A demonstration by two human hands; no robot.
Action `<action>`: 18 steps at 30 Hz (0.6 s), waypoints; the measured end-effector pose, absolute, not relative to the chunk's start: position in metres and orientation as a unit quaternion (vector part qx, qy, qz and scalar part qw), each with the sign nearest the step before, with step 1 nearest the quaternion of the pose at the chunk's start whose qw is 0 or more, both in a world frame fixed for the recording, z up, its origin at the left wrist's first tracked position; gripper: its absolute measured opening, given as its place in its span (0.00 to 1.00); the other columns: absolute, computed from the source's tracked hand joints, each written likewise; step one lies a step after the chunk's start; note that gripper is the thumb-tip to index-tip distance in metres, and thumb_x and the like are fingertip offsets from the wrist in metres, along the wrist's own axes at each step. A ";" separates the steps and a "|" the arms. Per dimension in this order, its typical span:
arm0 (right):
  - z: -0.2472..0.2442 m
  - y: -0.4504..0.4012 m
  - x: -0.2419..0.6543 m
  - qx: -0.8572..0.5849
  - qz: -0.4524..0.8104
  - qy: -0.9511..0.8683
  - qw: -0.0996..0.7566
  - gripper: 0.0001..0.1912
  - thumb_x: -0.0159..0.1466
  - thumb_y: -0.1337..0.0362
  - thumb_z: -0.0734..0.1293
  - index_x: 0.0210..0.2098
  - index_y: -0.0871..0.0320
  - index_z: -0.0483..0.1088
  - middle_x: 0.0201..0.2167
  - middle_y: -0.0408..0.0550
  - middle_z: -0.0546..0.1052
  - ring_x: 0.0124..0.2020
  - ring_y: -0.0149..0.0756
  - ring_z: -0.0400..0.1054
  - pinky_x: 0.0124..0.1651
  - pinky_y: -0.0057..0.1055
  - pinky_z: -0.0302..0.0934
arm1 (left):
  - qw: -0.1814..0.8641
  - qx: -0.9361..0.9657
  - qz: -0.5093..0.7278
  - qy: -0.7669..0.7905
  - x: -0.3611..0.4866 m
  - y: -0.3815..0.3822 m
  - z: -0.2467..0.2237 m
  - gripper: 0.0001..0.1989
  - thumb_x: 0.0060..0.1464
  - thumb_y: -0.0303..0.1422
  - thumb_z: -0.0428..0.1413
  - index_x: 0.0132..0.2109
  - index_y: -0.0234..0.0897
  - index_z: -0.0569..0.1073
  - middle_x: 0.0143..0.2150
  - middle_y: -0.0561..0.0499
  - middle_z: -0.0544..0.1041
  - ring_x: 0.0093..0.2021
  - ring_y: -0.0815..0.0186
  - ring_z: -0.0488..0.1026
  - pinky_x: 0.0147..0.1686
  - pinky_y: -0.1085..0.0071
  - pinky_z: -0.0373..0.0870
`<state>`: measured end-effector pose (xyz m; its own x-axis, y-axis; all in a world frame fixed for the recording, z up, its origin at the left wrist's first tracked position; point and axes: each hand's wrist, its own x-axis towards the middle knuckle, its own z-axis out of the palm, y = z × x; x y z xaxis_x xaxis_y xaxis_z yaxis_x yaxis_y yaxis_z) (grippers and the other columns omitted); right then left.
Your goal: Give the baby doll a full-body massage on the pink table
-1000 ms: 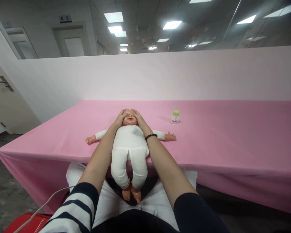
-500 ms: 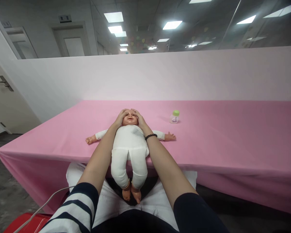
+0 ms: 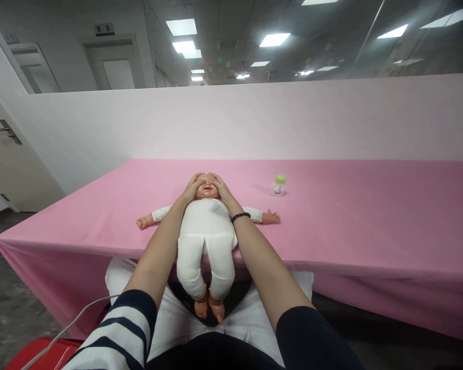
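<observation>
Since half a second ago, the thumbs of the left hand point(image 3: 192, 189) and right hand point(image 3: 224, 190) have slid down from the brow and now cover the eyes of the doll point(image 3: 207, 218). Both hands are clamped round its head, one on each side. The doll lies face up, body between the forearms, legs hanging over the near edge of the pink-covered table point(image 3: 355, 210). To the right of the grip, well apart, stands a clear bottle point(image 3: 278, 187) with a green cap; its printed label is too small to read. Far beyond the grip, up to the left, a door sign point(image 3: 104, 29) is likewise illegible.
</observation>
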<state>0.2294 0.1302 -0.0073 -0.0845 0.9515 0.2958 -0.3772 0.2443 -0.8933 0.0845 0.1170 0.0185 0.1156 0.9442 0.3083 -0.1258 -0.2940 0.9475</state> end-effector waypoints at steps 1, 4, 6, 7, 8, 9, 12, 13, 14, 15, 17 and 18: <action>-0.008 0.132 0.229 -0.287 0.543 -0.497 0.613 0.26 0.54 0.55 0.71 0.52 0.48 0.72 0.54 0.43 0.76 0.55 0.41 0.70 0.63 0.41 0.63 | 0.475 0.575 0.563 0.356 0.085 0.117 0.019 0.23 0.47 0.36 0.59 0.52 0.38 0.70 0.51 0.46 0.76 0.55 0.56 0.72 0.55 0.63 0.69; -0.009 0.139 0.228 -0.283 0.549 -0.484 0.620 0.23 0.54 0.55 0.71 0.49 0.49 0.72 0.53 0.43 0.76 0.57 0.42 0.69 0.64 0.40 0.61 | 0.469 0.571 0.569 0.361 0.087 0.118 0.020 0.19 0.51 0.36 0.56 0.50 0.38 0.71 0.52 0.45 0.76 0.57 0.56 0.71 0.57 0.64 0.68; -0.009 0.143 0.227 -0.283 0.550 -0.478 0.623 0.21 0.53 0.56 0.70 0.47 0.50 0.73 0.52 0.43 0.77 0.57 0.42 0.69 0.65 0.40 0.60 | 0.464 0.568 0.574 0.364 0.088 0.119 0.022 0.16 0.53 0.35 0.54 0.49 0.38 0.71 0.53 0.45 0.76 0.58 0.56 0.70 0.58 0.65 0.67; -0.009 0.145 0.227 -0.282 0.551 -0.477 0.624 0.21 0.53 0.56 0.69 0.46 0.50 0.73 0.51 0.43 0.77 0.57 0.42 0.69 0.65 0.40 0.60 | 0.462 0.566 0.576 0.366 0.088 0.119 0.022 0.15 0.54 0.35 0.53 0.49 0.38 0.71 0.53 0.45 0.75 0.59 0.56 0.69 0.58 0.65 0.67; -0.010 0.146 0.227 -0.281 0.552 -0.476 0.624 0.20 0.53 0.57 0.69 0.46 0.50 0.73 0.50 0.43 0.77 0.57 0.42 0.69 0.65 0.40 0.60 | 0.461 0.564 0.577 0.368 0.088 0.119 0.023 0.15 0.54 0.35 0.53 0.48 0.38 0.71 0.53 0.45 0.75 0.59 0.57 0.69 0.59 0.65 0.67; -0.010 0.146 0.227 -0.280 0.554 -0.475 0.624 0.21 0.53 0.57 0.69 0.46 0.49 0.73 0.50 0.42 0.77 0.56 0.42 0.69 0.65 0.40 0.60 | 0.460 0.564 0.578 0.370 0.088 0.119 0.023 0.14 0.54 0.35 0.53 0.48 0.38 0.71 0.53 0.45 0.75 0.59 0.56 0.69 0.59 0.65 0.66; -0.010 0.145 0.227 -0.277 0.558 -0.472 0.624 0.21 0.52 0.56 0.70 0.46 0.49 0.73 0.49 0.42 0.77 0.56 0.41 0.69 0.65 0.40 0.60 | 0.461 0.562 0.578 0.371 0.088 0.118 0.023 0.14 0.54 0.35 0.54 0.48 0.38 0.71 0.54 0.45 0.75 0.59 0.56 0.69 0.59 0.64 0.65; -0.009 0.145 0.227 -0.276 0.559 -0.470 0.624 0.21 0.52 0.56 0.70 0.46 0.49 0.73 0.49 0.42 0.78 0.56 0.41 0.69 0.65 0.40 0.61 | 0.462 0.562 0.578 0.371 0.088 0.118 0.023 0.14 0.54 0.36 0.54 0.48 0.38 0.71 0.53 0.45 0.75 0.59 0.56 0.70 0.59 0.64 0.65; -0.009 0.144 0.226 -0.275 0.561 -0.469 0.625 0.20 0.52 0.57 0.70 0.46 0.49 0.73 0.49 0.42 0.78 0.56 0.41 0.69 0.65 0.40 0.61 | 0.463 0.561 0.578 0.370 0.088 0.117 0.023 0.14 0.54 0.36 0.54 0.48 0.38 0.71 0.53 0.45 0.75 0.58 0.56 0.70 0.59 0.65 0.66; -0.009 0.143 0.226 -0.274 0.562 -0.468 0.625 0.20 0.53 0.57 0.70 0.46 0.49 0.73 0.49 0.41 0.78 0.55 0.41 0.69 0.65 0.40 0.61 | 0.463 0.560 0.578 0.370 0.089 0.116 0.023 0.14 0.54 0.36 0.54 0.48 0.38 0.71 0.53 0.46 0.75 0.58 0.57 0.70 0.59 0.65 0.66; -0.008 0.142 0.226 -0.272 0.564 -0.465 0.626 0.20 0.53 0.57 0.70 0.45 0.49 0.73 0.48 0.41 0.78 0.55 0.41 0.70 0.65 0.40 0.62 | 0.466 0.558 0.579 0.369 0.089 0.115 0.024 0.14 0.55 0.35 0.53 0.48 0.38 0.71 0.52 0.46 0.75 0.58 0.57 0.70 0.58 0.66 0.66; -0.008 0.142 0.226 -0.272 0.565 -0.463 0.626 0.19 0.53 0.57 0.70 0.45 0.49 0.73 0.48 0.41 0.78 0.55 0.41 0.70 0.64 0.40 0.62 | 0.467 0.557 0.579 0.370 0.089 0.114 0.025 0.14 0.55 0.35 0.53 0.48 0.38 0.71 0.52 0.46 0.76 0.57 0.57 0.70 0.58 0.66 0.67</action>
